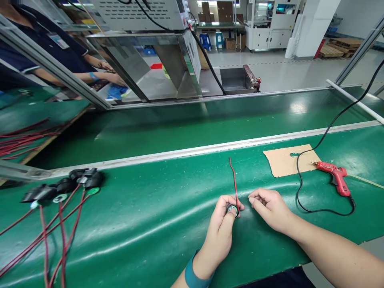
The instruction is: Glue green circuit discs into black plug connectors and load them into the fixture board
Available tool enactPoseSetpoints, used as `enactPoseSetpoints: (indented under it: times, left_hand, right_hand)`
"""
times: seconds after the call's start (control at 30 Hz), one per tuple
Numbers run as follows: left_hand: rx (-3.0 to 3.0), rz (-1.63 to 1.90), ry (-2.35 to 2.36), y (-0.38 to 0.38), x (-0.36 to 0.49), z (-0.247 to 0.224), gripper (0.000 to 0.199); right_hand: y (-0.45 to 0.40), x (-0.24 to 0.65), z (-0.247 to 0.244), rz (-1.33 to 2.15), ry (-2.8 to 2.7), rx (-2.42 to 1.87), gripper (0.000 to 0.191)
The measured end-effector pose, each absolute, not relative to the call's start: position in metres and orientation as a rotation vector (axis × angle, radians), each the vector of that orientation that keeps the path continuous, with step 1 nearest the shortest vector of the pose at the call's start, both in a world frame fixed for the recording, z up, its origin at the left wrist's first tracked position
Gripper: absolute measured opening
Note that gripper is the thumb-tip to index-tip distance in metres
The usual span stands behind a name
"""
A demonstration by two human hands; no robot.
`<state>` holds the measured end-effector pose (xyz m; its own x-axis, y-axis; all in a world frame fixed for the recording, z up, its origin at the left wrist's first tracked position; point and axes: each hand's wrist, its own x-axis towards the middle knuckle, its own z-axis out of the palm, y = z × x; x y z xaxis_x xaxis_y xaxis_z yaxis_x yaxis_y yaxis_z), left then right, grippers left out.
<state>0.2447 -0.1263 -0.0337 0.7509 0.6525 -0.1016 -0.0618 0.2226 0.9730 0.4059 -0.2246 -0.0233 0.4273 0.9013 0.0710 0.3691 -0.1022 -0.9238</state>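
Observation:
My left hand [221, 226] is closed around a small round dark part [232, 209], its thumb pressed on the face. A red wire [234, 178] rises from this part and points away from me over the green mat. Just to the right, my right hand [268, 208] hovers with fingers curled and thumb close to the index finger. Nothing shows between those fingertips, and a small gap separates them from the wired part. A teal band [195, 272] circles my left wrist.
A red hot glue gun [337, 176] lies at right, its tip over a cardboard piece [279, 164]; its black cord [325, 130] loops nearby. Several black parts [66, 186] with red wires sit at left. A metal frame [60, 60] stands before a co-worker [39, 44].

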Motion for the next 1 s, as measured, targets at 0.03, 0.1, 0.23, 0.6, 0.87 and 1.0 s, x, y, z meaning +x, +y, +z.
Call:
enactPoseSetpoints:
  times: [0.03, 0.1, 0.23, 0.6, 0.87, 1.0]
  left_hand:
    - [1.285, 0.539, 0.558, -0.126, 0.245, -0.033, 0.01]
    - [1.307, 0.546, 0.543, -0.126, 0.245, -0.03, 0.015]
    - [1.172, 0.507, 0.518, -0.127, 0.238, -0.021, 0.023]
    - [0.735, 0.557, 0.382, -0.143, 0.172, 0.015, 0.04]
    - [0.749, 0.683, 0.385, -0.158, 0.13, 0.03, 0.044]
    - [0.838, 0.806, 0.498, -0.169, 0.111, 0.028, 0.032]
  right_hand:
    - [-0.224, 0.406, -0.022, 0.662, -1.121, -1.681, 0.022]
    - [-0.225, 0.406, -0.021, 0.651, -1.124, -1.689, 0.028]
    - [-0.226, 0.409, -0.022, 0.637, -1.109, -1.707, 0.035]
    - [-0.227, 0.418, -0.05, 0.697, -1.19, -1.729, 0.025]
    - [-0.224, 0.424, -0.05, 0.706, -1.386, -1.763, 0.018]
    - [-0.233, 0.432, -0.051, 0.688, -1.428, -1.741, 0.017]
